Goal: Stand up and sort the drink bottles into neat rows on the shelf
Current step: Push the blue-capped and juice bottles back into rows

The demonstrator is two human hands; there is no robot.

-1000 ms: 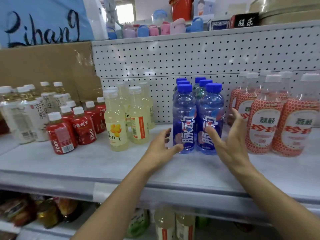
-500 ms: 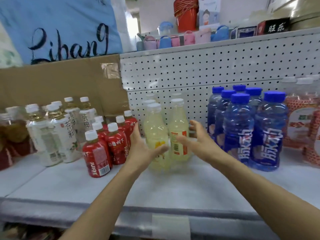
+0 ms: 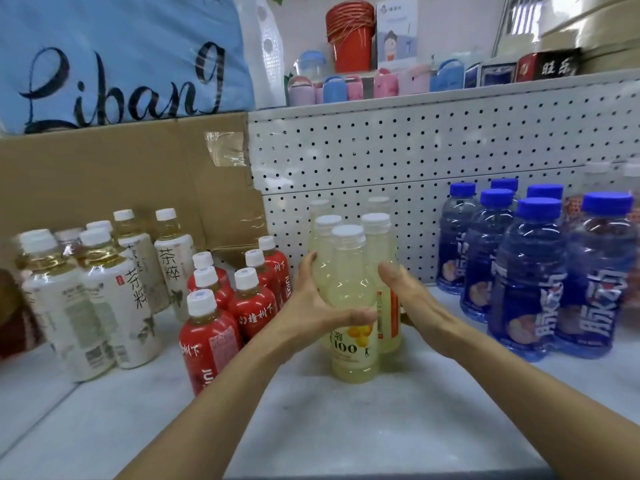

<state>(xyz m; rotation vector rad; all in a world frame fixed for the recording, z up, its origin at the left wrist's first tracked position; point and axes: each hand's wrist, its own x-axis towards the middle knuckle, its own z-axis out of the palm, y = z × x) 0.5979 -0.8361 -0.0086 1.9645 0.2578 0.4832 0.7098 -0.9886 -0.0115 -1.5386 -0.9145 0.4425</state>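
bottles mostly stand grouped by kind on the shelf (image 3: 346,427). left hand (image 3: 311,306) and right hand (image 3: 412,296), fingers straight, press the yellow bottles (image 3: 349,292) between them; squaring rows remains.

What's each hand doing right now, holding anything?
Left hand: open, fingers straight, pressing the left side of the yellow bottles, thumb across the front one.
Right hand: open, flat against the group's right side.
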